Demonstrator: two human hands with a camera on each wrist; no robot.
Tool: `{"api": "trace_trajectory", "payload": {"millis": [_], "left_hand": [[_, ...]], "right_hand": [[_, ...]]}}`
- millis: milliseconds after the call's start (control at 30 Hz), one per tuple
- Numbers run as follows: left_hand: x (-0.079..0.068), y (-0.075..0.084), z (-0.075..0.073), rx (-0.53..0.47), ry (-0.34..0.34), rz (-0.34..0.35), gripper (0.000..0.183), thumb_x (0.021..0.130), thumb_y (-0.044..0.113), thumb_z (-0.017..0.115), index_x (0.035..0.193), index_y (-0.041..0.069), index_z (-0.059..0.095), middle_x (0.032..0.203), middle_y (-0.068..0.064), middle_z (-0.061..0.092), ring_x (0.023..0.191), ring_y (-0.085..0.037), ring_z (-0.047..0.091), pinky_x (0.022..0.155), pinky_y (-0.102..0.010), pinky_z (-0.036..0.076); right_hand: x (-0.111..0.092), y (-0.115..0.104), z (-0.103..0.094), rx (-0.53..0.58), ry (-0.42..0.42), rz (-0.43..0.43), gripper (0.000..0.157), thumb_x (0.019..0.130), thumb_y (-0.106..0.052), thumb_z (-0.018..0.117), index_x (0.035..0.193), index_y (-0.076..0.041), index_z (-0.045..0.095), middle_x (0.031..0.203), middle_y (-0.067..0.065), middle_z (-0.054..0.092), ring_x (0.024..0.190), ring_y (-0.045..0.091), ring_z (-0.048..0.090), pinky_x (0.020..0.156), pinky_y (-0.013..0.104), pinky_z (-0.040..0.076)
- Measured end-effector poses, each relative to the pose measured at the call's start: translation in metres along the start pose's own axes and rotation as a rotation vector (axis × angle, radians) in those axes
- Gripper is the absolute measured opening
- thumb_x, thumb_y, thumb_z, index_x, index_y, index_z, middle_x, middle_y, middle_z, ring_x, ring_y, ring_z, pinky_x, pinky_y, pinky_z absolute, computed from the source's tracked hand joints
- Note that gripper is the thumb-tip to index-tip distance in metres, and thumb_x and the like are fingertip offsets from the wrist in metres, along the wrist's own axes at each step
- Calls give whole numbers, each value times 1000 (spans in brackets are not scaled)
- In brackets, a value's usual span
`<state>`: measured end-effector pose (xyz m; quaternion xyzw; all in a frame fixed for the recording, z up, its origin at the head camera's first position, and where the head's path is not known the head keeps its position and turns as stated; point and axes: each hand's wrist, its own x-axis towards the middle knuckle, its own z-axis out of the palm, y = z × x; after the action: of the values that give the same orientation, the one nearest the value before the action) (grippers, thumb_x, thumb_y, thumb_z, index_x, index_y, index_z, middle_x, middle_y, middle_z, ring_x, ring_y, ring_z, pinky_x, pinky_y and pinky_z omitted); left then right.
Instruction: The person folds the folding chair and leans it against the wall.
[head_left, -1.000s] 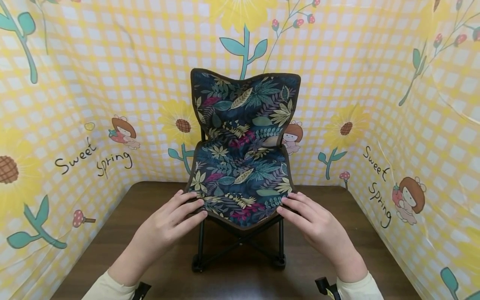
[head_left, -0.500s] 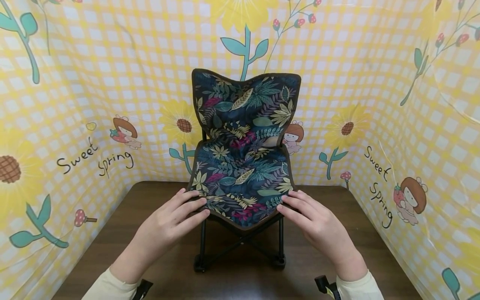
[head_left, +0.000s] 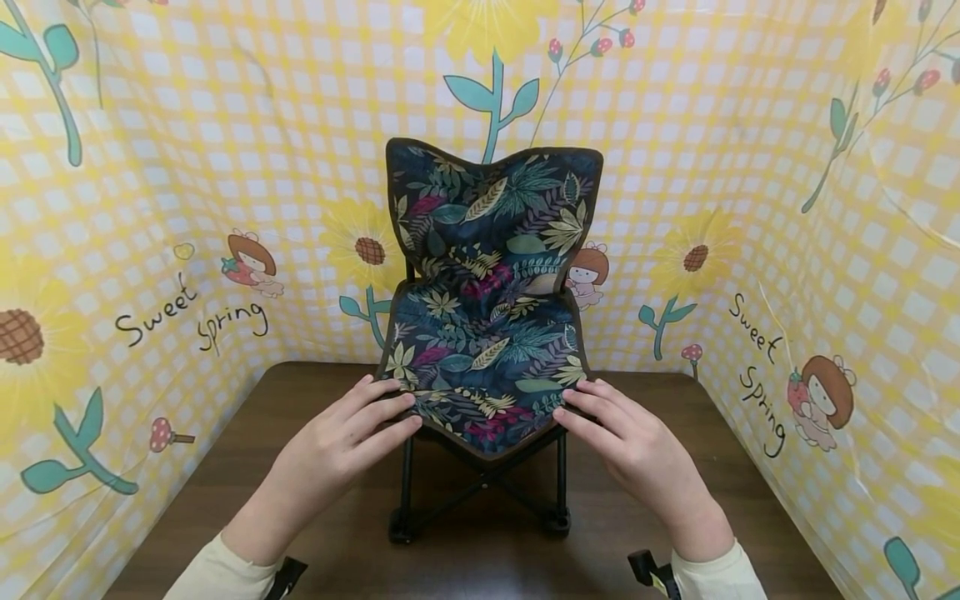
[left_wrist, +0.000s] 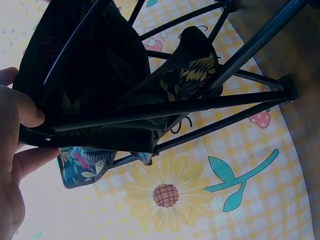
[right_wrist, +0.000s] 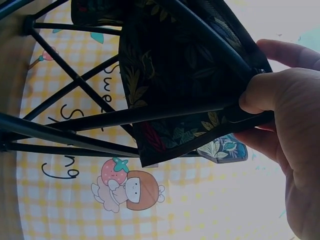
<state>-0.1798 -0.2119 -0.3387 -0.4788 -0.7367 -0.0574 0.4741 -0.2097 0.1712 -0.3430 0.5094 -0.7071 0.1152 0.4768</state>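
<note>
A folding chair (head_left: 483,333) with dark leaf-print fabric and a black tube frame stands unfolded and upright in the head view. My left hand (head_left: 337,442) grips the seat's left front corner, fingers spread on top. In the left wrist view the thumb (left_wrist: 30,112) presses near the frame tube's end under the seat. At the opposite front corner, my right hand (head_left: 630,442) holds the fabric the same way. Its thumb (right_wrist: 260,95) lies against the tubes from below in the right wrist view. The crossed front legs (head_left: 483,482) reach down between the two hands.
The chair stands on a brown wooden table (head_left: 300,533). Yellow checked cloth (head_left: 300,125) with printed flowers and figures hangs at the back and both sides. A black strap (head_left: 656,575) sits at the right wrist, another strap (head_left: 287,575) at the left.
My left hand and the chair's left front corner have shifted slightly right, a little nearer the right hand. The right hand keeps its place, and both grips look the same.
</note>
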Motion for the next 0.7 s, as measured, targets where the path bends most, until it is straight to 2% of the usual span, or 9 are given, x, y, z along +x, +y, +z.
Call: {"api": "trace_trajectory", "payload": {"millis": [700], "left_hand": [[5, -1, -1, 13, 1, 10, 39, 111, 2, 36, 118, 7, 74, 124, -14, 70, 114, -38, 66, 106, -53, 51]], "right_hand": [[5, 0, -1, 4, 1, 9, 35, 111, -5, 40, 123, -5, 74, 120, 16, 72, 110, 38, 70, 99, 48, 56]]}}
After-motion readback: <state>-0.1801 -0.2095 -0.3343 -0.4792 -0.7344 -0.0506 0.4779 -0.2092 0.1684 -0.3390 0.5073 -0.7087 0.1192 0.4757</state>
